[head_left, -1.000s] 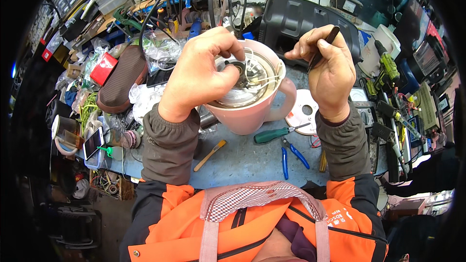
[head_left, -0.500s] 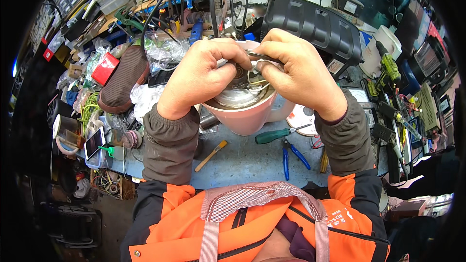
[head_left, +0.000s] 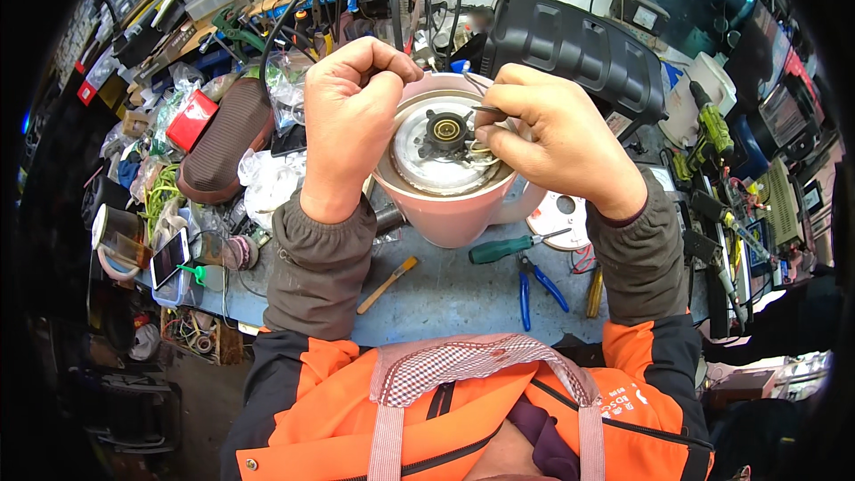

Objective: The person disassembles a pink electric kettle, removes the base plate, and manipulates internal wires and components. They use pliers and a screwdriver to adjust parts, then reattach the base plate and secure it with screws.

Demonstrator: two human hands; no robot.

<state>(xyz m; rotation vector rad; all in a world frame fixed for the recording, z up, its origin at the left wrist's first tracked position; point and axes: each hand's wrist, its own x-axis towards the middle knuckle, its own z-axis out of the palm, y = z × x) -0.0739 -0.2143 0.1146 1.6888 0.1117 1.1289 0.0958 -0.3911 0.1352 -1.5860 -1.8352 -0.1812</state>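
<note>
A pink kettle stands upside down on the bench in front of me, its handle to the right. In its underside a round silvery metal plate shows, with a black ring-shaped connector at the centre. My right hand is over the right rim, thumb and fingers pinched on a thin dark metal tool that looks like tweezers. Pale wires run from beside the connector under that hand. My left hand is closed at the left rim; whether its curled fingers hold anything is hidden.
Near the kettle lie a green-handled screwdriver, blue-handled pliers, a small brush and a white round part. A black hard case stands behind. Bags and a red box crowd the left; a green drill is right.
My left hand has drawn away from the centre to the left and curled up, uncovering the connector and plate. My right hand has shifted slightly right, still pinching the thin tool.
</note>
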